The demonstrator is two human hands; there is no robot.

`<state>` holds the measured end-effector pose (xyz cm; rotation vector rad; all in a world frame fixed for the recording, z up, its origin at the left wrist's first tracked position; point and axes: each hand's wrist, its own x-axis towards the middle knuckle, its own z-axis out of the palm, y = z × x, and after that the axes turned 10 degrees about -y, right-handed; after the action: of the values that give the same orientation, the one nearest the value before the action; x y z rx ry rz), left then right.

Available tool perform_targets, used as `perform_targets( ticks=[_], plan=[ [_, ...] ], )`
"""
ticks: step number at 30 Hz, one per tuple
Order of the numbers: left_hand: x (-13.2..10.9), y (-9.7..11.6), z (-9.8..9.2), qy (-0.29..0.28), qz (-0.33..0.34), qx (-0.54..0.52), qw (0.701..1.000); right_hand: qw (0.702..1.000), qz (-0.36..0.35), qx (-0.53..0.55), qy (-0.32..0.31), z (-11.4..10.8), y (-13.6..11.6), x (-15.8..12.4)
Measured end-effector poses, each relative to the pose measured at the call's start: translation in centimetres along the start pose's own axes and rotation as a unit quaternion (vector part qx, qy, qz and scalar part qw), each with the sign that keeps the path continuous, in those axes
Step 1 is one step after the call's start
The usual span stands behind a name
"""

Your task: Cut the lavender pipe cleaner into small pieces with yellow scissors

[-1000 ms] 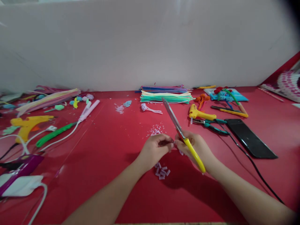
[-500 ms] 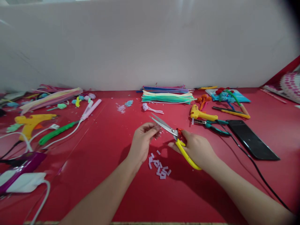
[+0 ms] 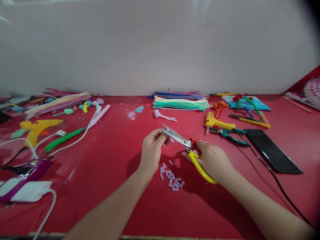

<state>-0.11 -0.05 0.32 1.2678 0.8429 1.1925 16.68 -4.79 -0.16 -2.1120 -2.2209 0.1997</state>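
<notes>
centre-left: left hand (image 3: 151,151), forearm slanting far, fingertips pinched on tiny fuzzy lilac piece (image 3: 167,129) | near centre: short, flat lilac cuttings (image 3: 173,180), scattered | centre: scissors (image 3: 185,142), shiny metal blades parted, yellow-and-red handles | centre-right: right hand (image 3: 212,160), curled round handles

A red table (image 3: 105,196) carries small lilac pieces (image 3: 175,184) between the left hand (image 3: 151,150) and the right hand (image 3: 213,162). Beyond them lie a lilac knotted piece (image 3: 157,113) and pale stems (image 3: 181,103). 2 yellow glue guns (image 3: 221,124) rest 1 to either side; pliers (image 3: 225,134) and a black slab (image 3: 272,150) lie right of the right hand.
</notes>
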Motion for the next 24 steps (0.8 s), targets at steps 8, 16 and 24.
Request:
perform_targets(
  ticks=[8,16,24],
  plan=[
    [-0.38,0.80,0.06,-0.009,0.011,0.193,0.981,1.000,0.004,-0.021,0.000,-0.04,0.13,-0.14],
    [-0.03,0.43,-0.22,0.008,0.016,0.044,0.999,1.000,0.001,-0.004,0.002,0.08,0.01,-0.14],
    [0.01,0.15,-0.14,0.029,0.018,-0.020,0.999,1.000,-0.004,0.007,-0.017,0.15,-0.39,-0.19]
  ],
)
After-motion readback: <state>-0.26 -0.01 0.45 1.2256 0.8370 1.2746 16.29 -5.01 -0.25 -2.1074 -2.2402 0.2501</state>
